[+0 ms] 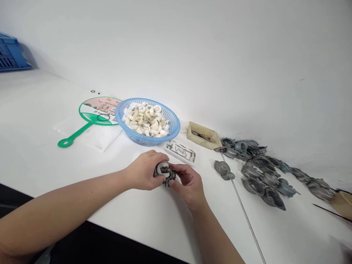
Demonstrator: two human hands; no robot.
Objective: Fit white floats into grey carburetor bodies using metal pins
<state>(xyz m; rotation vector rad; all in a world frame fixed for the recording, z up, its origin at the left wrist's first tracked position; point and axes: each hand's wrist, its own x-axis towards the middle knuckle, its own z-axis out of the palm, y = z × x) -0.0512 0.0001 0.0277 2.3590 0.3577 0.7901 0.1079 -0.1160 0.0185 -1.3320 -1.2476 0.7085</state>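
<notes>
Between left hand (pixel 144 170) and right hand (pixel 188 185), a carburetor (pixel 171 175) points its float (pixel 164 169) upward.

White work surface (pixel 41 106) w/ green paper hand fan (pixel 100 111), blue mesh basket (pixel 118 113), beige tray (pixel 203 135), grey cast-metal carb parts (pixel 253 183), thin metal rod (pixel 242 205).

Carburettor body (pixel 164 174): dull grey cast metal with a smooth white plastic insert (pixel 165 165). Loose housings (pixel 260 179): matt grey cast metal, slightly rough. Basket (pixel 176 128): moulded blue plastic mesh, low gloss. Rings (pixel 145 119): smooth off-white plastic. Fan handle (pixel 74 135): glossy green plastic. Surface (pixel 55 110): smooth white laminate, light sheen
</notes>
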